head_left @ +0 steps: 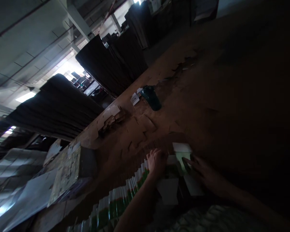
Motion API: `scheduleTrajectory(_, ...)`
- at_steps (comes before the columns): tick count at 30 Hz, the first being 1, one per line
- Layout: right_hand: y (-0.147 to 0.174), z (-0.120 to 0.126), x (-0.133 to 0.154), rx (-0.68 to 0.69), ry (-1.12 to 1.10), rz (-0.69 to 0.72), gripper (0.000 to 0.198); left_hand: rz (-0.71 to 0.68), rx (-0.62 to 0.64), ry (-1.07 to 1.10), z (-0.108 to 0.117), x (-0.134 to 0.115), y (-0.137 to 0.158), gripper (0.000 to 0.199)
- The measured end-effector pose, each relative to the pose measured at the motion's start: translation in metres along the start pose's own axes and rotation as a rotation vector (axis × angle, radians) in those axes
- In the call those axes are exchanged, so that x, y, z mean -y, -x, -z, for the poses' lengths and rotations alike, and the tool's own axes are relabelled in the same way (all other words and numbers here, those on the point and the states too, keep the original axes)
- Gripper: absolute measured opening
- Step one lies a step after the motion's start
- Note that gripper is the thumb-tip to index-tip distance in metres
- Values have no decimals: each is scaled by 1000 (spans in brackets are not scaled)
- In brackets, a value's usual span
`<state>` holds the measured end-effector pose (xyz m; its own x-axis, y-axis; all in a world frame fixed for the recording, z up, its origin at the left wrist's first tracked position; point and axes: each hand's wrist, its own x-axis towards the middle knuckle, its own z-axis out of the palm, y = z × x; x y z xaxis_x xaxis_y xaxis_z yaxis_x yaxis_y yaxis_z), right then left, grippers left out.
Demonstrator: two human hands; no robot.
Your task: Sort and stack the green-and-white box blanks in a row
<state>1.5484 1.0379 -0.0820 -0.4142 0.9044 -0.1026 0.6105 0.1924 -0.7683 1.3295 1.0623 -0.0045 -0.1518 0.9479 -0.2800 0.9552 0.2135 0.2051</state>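
A small white-and-green carton [181,158] with pale flaps spread out lies on the table in front of me. My right hand [203,172] is at its right side, fingers closed on the edge. Left of the carton, my left hand [157,161] is closed with bent fingers; what they hold is hidden. A row of shiny white-and-green packs [118,199] stands side by side, running from my left hand toward the lower left. One pale flap [168,190] hangs below the hands. Dim light and blur hide the finer details.
On the brown tabletop [195,106] stands a dark green cup [151,97] beside white paper scraps [135,98]. A stack of cardboard pieces [111,117] lies farther left. A large taped box [70,170] is at the left edge. Tall dark stacks [111,64] rise beyond the table.
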Motion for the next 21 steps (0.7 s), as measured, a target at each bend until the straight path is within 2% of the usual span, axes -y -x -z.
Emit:
scheduleTrajectory(2, 8, -31, -5, 50, 56, 30, 61, 8, 14, -18, 0, 0, 1, 15)
scheduleTrajectory(4, 15, -51, -15, 29, 113, 41, 58, 11, 25, -50, -1, -1, 2, 15)
scheduleTrajectory(6, 17, -58, -21, -5, 151, 71, 54, 4, 21, -69, -3, -3, 4, 16)
scheduleTrajectory(8, 15, -54, -20, -13, 199, 99, 53, -34, 12, -73, -7, -8, 5, 25)
scheduleTrajectory(10, 9, -41, -17, 38, 246, 100, 51, -100, 19, -81, -12, -13, 7, 40)
scheduleTrajectory(13, 4, -13, -28, 111, 287, 85, 46, -164, 32, -118, -21, -17, 7, 51)
scheduleTrajectory(14, 5, -2, -37, 93, 311, 85, 46, -168, 31, -126, -24, -17, 7, 52)
scheduleTrajectory(18, 15, 42, -79, -127, 475, 6, 63, -149, 41, -107, -28, -16, 5, 55)
scheduleTrajectory(20, 14, 61, -74, -125, 425, -63, 67, -132, 53, -63, -24, -16, 4, 55)
scheduleTrajectory(21, 10, 70, -61, -82, 338, -79, 67, -120, 58, -29, -21, -17, 3, 55)
